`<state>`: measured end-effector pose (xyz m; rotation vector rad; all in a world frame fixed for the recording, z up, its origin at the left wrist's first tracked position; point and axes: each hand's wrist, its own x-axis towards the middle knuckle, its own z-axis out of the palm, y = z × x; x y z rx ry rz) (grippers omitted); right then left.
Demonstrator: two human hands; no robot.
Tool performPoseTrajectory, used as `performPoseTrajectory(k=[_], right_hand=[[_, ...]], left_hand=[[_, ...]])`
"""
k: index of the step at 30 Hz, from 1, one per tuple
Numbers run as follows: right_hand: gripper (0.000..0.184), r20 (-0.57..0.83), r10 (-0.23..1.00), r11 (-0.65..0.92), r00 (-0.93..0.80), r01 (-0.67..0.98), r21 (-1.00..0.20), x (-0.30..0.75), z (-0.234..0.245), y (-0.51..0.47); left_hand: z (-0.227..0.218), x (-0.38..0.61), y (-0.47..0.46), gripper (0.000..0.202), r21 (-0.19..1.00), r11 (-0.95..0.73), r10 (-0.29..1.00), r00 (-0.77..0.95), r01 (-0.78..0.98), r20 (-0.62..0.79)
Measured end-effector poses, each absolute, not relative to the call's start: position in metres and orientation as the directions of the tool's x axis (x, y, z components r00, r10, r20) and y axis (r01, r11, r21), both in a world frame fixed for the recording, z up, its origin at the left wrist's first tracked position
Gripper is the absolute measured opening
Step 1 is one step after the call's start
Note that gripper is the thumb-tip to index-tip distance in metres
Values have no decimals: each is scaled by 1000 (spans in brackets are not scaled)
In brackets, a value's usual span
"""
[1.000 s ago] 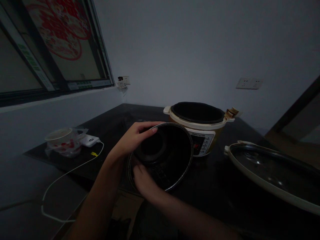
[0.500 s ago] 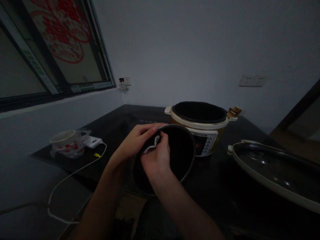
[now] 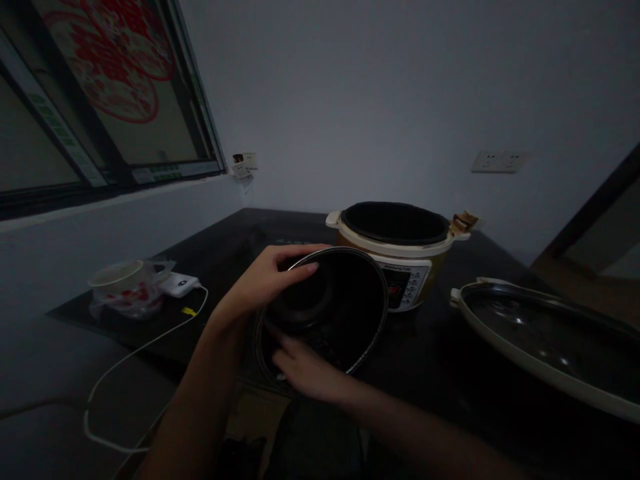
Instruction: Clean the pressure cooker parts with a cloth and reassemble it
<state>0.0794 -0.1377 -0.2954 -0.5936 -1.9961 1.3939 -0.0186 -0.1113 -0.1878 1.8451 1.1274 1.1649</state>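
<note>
A dark cooker inner pot (image 3: 355,300) is tilted with its mouth towards me. My left hand (image 3: 273,277) grips its upper-left rim, thumb over the inside edge and fingers outside. Inside the pot, my right hand (image 3: 305,367) presses low against the left wall, its fingers bent and partly lost in shadow. A small white bit of cloth (image 3: 281,377) peeks out under those fingers; the rest is hidden. Just behind the pot stands an electric pressure cooker (image 3: 413,250), its lid off and its dark opening facing up.
The cooker lid (image 3: 530,340) lies upturned on the dark countertop (image 3: 215,243) at right. At left, a cup in a plastic bag (image 3: 127,287) stands beside a white charger (image 3: 179,285) with a trailing cable. Sockets (image 3: 500,161) are on the wall.
My right hand has moved down from the upper left of the pot's inside to its lower-left wall. Most of the white cloth has gone out of sight. My left hand keeps the rim.
</note>
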Motion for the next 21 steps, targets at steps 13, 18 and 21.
performPoseTrajectory(k=[13,18,21], right_hand=[[51,-10,563,818,-827,555,154,177,-296,-29],[64,87,459,865,-884,467,182,163,-257,-7],[63,57,331,919,-942,336,208,144,-239,-13]], left_hand=[[-187,-24,-106,35,857,-440,883,300,267,360],[-187,-28,-102,35,852,-454,873,321,261,367],[-188,-29,-99,34,841,-469,867,319,269,382]])
